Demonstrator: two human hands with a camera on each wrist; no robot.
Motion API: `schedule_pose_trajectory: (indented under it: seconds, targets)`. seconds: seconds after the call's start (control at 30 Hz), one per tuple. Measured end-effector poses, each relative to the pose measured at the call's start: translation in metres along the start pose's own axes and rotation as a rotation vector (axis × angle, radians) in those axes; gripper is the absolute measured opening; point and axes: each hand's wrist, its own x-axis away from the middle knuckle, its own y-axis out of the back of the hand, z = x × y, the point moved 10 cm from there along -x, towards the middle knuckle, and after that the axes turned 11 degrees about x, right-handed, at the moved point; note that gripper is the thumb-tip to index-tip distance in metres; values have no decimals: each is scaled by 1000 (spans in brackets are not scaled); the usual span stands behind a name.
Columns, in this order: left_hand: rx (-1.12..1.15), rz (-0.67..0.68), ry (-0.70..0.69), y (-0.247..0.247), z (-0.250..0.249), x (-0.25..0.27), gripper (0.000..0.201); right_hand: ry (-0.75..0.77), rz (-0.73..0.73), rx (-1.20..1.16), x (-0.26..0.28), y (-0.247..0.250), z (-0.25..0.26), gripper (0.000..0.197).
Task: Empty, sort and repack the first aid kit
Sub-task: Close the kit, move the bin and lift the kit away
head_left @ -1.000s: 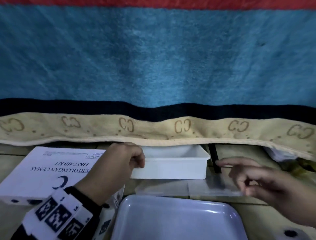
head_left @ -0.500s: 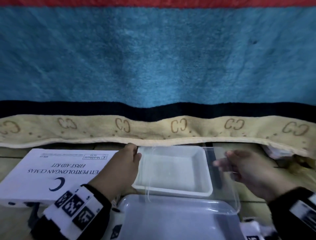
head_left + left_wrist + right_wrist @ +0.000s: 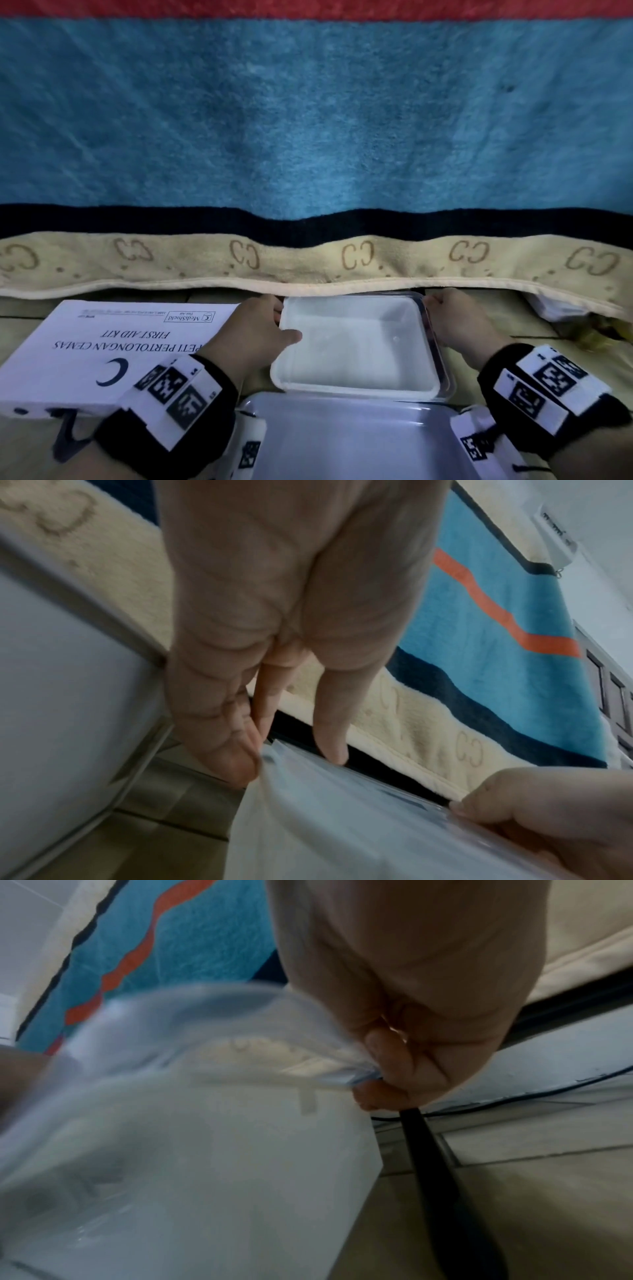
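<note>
1. A white tub (image 3: 356,346) sat on the floor (image 3: 507,318), just in front of a hanging blanket (image 3: 308,120) with blue, black and cream bands.
2. A clear lid (image 3: 436,339) lay over the tub, its edge showing along the tub's right side.
3. The left hand (image 3: 250,332) held the tub's left rim, thumb laid over the top and fingers curled down the outer side.
4. From the left wrist, those fingers (image 3: 240,750) pressed together against the tub's corner.
5. The right hand (image 3: 459,325) gripped the right edge; from the right wrist, its fingers (image 3: 404,1074) were clamped on the lid's rim.
6. A white first aid box (image 3: 102,342) lay flat just left of the tub, its printed top facing up.
7. A pale tray (image 3: 342,442) sat nearest the camera, just in front of the tub.
8. Both wrists wore black bands (image 3: 555,383) with white marker tags.
</note>
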Motion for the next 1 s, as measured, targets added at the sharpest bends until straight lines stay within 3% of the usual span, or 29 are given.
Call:
schedule_pose_trajectory:
  seconds: [0.1, 0.23, 0.37, 0.6, 0.73, 0.8, 0.93, 1.0]
  targets:
    - [-10, -23, 14, 2, 3, -3, 40, -1, 38, 110, 1, -9, 5, 25]
    - [-22, -33, -13, 5, 4, -6, 22, -2, 65, 159, 2, -16, 10, 26]
    - [-106, -5, -19, 4, 1, -8, 17, 23, 8, 204, 7, -5, 20, 23]
    - [-334, 55, -120, -6, -12, -7, 55, 112, -78, 243, 2, 10, 35, 12]
    - [-569, 67, -206, -12, -25, -4, 53, 135, -78, 341, -3, 10, 39, 33]
    - [-631, 102, -192, -14, -25, -4, 56, 129, -52, 328, -4, 9, 39, 29]
    - [-640, 218, -157, -17, -16, -4, 90, 125, 22, 274, 0, 10, 36, 27]
    - [-681, 202, -157, -18, -17, -1, 97, 117, 28, 304, 1, 9, 36, 29]
